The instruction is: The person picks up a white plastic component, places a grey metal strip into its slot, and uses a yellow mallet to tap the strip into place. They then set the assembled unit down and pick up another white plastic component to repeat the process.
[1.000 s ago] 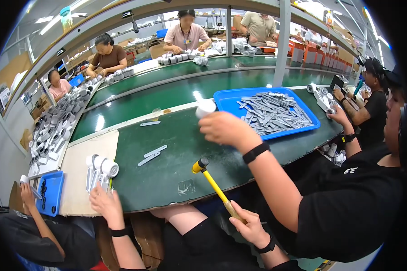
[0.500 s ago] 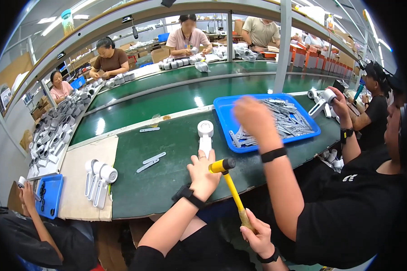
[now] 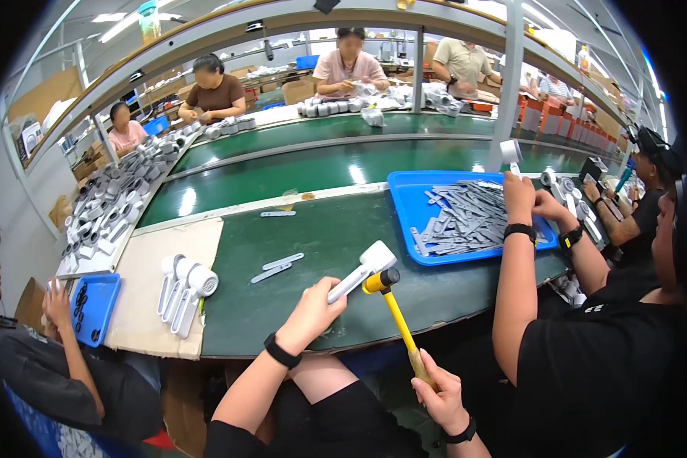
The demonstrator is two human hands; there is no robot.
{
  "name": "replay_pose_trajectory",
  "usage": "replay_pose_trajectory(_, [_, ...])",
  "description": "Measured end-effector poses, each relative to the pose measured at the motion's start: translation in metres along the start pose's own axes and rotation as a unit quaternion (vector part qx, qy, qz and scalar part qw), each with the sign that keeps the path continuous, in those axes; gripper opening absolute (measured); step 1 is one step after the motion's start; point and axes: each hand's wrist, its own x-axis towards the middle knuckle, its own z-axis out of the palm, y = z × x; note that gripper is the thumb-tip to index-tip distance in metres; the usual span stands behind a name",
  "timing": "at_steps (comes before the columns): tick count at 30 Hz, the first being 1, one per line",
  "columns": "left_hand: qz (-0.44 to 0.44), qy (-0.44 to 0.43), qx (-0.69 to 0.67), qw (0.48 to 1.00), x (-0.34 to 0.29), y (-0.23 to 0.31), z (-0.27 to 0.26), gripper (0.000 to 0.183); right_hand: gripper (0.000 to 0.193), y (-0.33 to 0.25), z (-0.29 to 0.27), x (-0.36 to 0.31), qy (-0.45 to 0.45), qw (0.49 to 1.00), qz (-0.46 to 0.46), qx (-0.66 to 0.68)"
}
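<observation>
My left hand [image 3: 311, 309] is closed around the handle of a white round-headed plastic housing [image 3: 375, 258], lifted above the green bench with its head tilted up to the right. My right hand [image 3: 441, 389] grips the wooden-coloured end of a mallet [image 3: 399, 317] with a yellow shaft and a yellow-and-black head. The mallet head is held close to the housing's round head; whether they touch I cannot tell. On the bench past my left hand lie a pair of grey strips [image 3: 276, 269] and another single strip [image 3: 278, 214].
Several white housings [image 3: 187, 286] lie on a beige board [image 3: 141, 298] at left. A blue tray [image 3: 412, 256] of grey strips [image 3: 466, 217] is at right, beside a co-worker's arms [image 3: 517, 267]. At far left another person sits by a small blue tray [image 3: 108, 290]. Green conveyors [image 3: 267, 179] run behind.
My left hand has picked the housing up off the bench and turned it. The mallet stays in my right hand. The right co-worker's hand has left the tray and joined their other hand at a housing.
</observation>
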Motion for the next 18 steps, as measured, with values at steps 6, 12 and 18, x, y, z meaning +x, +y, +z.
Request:
replay_pose_trajectory(6, [0.057,0.095,0.054,0.992,-0.044,-0.019,-0.020,0.026,0.054,-0.024,0.006,0.034,-0.083,0.992,-0.025,-0.095])
replay_pose_trajectory(12, [0.064,0.110,0.077,0.989,-0.044,-0.019,-0.027,0.023,0.056,-0.040,0.007,0.038,0.004,0.978,-0.161,-0.136])
replay_pose_trajectory(18, [0.049,0.108,0.093,0.989,-0.042,-0.022,-0.028,0.024,0.058,-0.055,0.005,0.046,-0.124,0.973,-0.042,-0.193])
